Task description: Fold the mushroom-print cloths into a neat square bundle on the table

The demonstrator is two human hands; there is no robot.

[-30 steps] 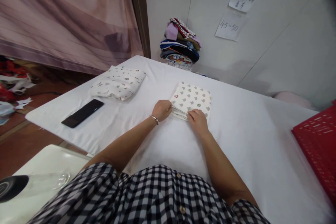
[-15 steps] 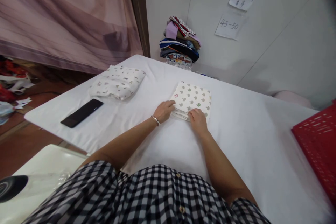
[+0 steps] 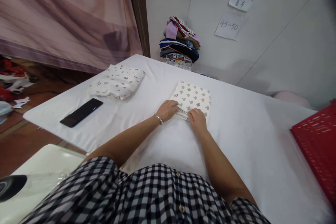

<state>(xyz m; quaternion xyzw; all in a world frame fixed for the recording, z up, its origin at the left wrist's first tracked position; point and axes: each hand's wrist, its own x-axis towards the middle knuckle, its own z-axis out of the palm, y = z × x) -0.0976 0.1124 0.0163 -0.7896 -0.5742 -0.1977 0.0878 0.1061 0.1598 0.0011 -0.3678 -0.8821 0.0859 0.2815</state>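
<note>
the folded cloth [image 3: 191, 95] lies on the bench [image 3: 244, 140]; the fingers of the left hand [image 3: 168, 110] and right hand [image 3: 198, 120] pinch its near edge, seemingly to keep the layers even.

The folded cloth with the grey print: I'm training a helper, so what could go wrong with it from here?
The folded cloth shows several layers at its near edge, between the left hand and the right hand; these might slip out of line. The bracelet behind the left hand is close to the cloth and could perhaps snag it.
</note>
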